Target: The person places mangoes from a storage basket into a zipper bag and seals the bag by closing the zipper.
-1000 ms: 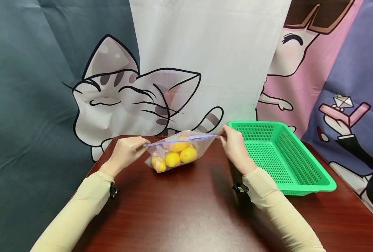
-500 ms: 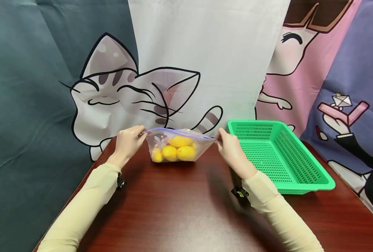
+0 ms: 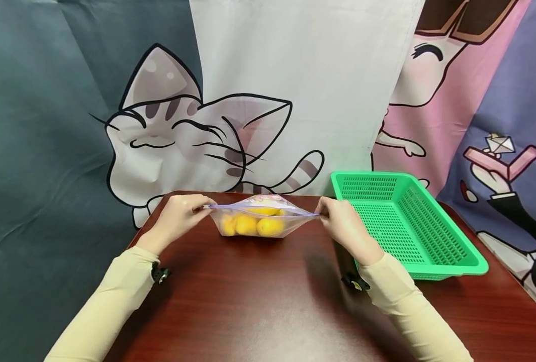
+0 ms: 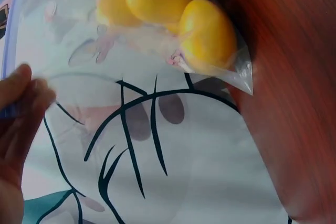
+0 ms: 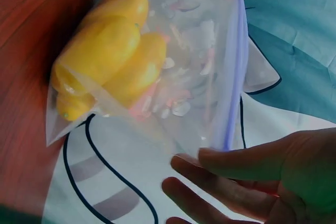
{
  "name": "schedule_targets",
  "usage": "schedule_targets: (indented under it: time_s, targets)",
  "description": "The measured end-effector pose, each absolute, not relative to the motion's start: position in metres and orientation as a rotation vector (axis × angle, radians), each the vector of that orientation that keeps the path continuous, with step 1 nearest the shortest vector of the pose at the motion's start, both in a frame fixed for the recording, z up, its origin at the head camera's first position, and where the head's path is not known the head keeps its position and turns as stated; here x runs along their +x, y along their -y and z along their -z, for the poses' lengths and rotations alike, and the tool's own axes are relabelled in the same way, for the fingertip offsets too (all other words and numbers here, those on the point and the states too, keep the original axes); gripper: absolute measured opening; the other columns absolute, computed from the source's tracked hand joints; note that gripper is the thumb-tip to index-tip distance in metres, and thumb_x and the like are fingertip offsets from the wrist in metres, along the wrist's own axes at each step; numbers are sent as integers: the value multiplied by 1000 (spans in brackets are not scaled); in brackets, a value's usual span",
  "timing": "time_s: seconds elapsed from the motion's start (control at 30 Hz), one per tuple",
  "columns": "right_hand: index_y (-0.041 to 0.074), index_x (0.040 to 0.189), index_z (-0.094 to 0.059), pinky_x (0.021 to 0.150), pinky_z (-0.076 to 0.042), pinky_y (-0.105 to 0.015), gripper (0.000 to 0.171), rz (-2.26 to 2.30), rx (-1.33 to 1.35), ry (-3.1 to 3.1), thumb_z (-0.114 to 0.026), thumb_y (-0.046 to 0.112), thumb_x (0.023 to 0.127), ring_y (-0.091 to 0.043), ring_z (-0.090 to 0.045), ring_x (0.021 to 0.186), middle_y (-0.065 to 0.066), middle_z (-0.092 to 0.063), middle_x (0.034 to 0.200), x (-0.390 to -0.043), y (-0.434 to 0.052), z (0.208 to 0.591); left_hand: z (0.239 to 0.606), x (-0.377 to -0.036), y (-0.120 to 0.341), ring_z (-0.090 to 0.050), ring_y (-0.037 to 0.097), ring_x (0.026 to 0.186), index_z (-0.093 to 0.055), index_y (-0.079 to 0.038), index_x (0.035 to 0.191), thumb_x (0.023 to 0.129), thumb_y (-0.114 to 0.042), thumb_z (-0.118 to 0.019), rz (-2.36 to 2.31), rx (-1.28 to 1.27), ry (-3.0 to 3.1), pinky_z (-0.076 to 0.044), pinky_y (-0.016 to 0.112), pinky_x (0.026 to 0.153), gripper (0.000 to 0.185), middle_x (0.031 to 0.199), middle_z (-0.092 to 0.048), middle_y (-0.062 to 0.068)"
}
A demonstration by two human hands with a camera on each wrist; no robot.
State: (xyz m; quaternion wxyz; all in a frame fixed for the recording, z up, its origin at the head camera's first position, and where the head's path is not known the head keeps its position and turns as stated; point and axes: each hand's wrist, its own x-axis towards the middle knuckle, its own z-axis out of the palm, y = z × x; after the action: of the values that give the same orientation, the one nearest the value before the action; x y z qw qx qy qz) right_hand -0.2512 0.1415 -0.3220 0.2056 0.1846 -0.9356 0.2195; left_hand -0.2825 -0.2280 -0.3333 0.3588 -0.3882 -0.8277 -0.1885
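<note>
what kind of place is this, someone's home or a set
Probably a staged recording setup rather than a lived-in room: printed cartoon cloth backdrops hang behind a small dark wooden table holding only a green plastic basket and a clear zip bag of lemons.

Head view looks down across the table (image 3: 268, 301); both wrist views sit close, sharing the bag (image 3: 259, 221).

Open tabletop (image 3: 268, 301) in front of bag (image 3: 261, 221); green basket (image 3: 413, 226) blocks right side, backdrop (image 3: 295, 100) close behind.
</note>
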Motion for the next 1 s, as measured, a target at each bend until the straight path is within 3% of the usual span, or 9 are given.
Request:
schedule_targets:
  time_s: [0.27,0.83,1.0]
  targets:
    - [12,73,-67,58,-48,-35,12,-549,489,2725,-68,0,73,-19,-62,65,-1,-68,69,-247,-143,318,329,-282,235,-66,8,79,-69,-15,97,76,10,-67,660,-1109,2313,-53,27,66,32,92,-72,-3]
    - [18,78,-67,58,-48,-36,23,-495,415,2915,-60,-3,70,-20,-63,74,3,-68,79,-244,-138,312,342,-286,222,-68,11,70,-66,-11,87,77,8,-69,765,-1017,2216,-55,27,61,22,79,-71,0]
    - [16,86,-66,57,-47,-37,22,-472,426,2878,-66,0,70,-22,-62,73,-1,-68,82,-241,-129,304,342,-285,215,-67,11,70,-66,-10,88,80,3,-69,808,-1021,2217,-55,30,61,16,78,-71,4]
